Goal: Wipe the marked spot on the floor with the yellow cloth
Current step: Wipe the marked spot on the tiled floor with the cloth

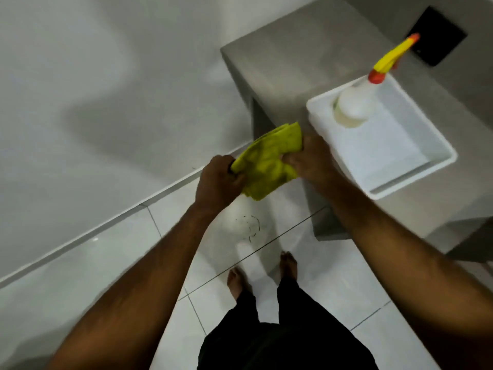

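Both grips are clutching one yellow cloth, left hand and right hand holding it above open floor. One marked spot is lying below, near the table edge carrying one tray and one spray bottle.

Soft yellow cloth — glossy white floor tiles, smooth plastic tray.

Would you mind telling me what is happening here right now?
A person stands barefoot on the tiled floor, holding a yellow cloth bunched between the left hand and right hand. The marked spot lies below, not yet touched. A spray bottle stands in a white tray nearby.
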{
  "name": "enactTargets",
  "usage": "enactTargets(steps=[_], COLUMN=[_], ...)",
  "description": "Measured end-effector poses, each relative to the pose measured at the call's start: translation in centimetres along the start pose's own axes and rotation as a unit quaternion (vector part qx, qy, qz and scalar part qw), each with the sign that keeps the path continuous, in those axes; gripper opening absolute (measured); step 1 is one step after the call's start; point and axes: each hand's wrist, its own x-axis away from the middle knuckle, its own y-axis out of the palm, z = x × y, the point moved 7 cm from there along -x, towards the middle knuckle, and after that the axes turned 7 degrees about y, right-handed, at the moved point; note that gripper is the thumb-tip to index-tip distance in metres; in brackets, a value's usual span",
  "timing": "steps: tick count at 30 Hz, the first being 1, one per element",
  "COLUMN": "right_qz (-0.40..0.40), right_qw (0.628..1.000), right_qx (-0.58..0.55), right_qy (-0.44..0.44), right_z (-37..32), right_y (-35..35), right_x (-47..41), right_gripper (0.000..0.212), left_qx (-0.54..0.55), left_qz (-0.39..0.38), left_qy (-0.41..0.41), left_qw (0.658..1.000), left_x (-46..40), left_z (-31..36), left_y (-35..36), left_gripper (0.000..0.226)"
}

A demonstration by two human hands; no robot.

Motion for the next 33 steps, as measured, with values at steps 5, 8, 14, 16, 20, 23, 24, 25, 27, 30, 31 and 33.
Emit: enactTargets(steps=[5,8,14,16,20,23,24,25,27,30,31,33], right_qz=[-0.017,-0.040,-0.098,-0.128,-0.245,-0.311,-0.327,-0.330,-0.286,-0.126,-0.066,-0.037], right_qw=[0.997,0.981,0.941,0.930,0.873,0.830,0.824,0.822,0.837,0.870,0.887,0.912], right_qx=[0.080,0.190,0.322,0.345,0.421,0.462,0.463,0.464,0.465,0.477,0.456,0.398], right_qy=[-0.017,0.015,0.029,0.021,0.030,0.010,0.009,0.013,0.016,0.020,0.033,0.093], right_z=[3.1,7.3,22.0,27.8,39.7,45.8,47.8,49.0,53.8,57.0,58.0,61.4], right_y=[9.4,13.7,22.2,25.7,34.1,39.3,40.7,41.1,44.3,45.5,46.2,48.8], right_x=[-1.1,-3.7,-12.0,-14.0,-17.6,-21.4,-22.7,-23.8,-28.6,-32.0,-32.7,-31.9], right_gripper=[0.023,0.018,0.018,0.021,0.021,0.022,0.025,0.028,0.036,0.059,0.064,0.067], left_qx=[-0.014,-0.074,-0.190,-0.221,-0.231,-0.238,-0.238,-0.240,-0.246,-0.258,-0.259,-0.248], left_qz=[-0.122,-0.236,-0.357,-0.380,-0.404,-0.397,-0.403,-0.401,-0.397,-0.412,-0.401,-0.399], left_qy=[-0.097,-0.130,-0.124,-0.128,-0.114,-0.092,-0.088,-0.084,-0.086,-0.086,-0.098,-0.120], left_qw=[0.988,0.960,0.906,0.889,0.878,0.882,0.879,0.880,0.880,0.870,0.873,0.875], left_x=[5.1,8.6,15.2,16.6,19.1,19.5,19.4,19.1,19.0,17.8,17.2,16.6], left_z=[-10.3,-15.2,-28.2,-32.7,-40.7,-45.8,-47.2,-47.9,-52.5,-55.7,-57.2,-59.7], left_y=[3.5,8.9,22.9,27.5,37.6,43.7,45.3,46.1,50.6,53.4,54.5,56.3], left_gripper=[0.015,0.035,0.071,0.082,0.103,0.116,0.119,0.123,0.131,0.147,0.151,0.159])
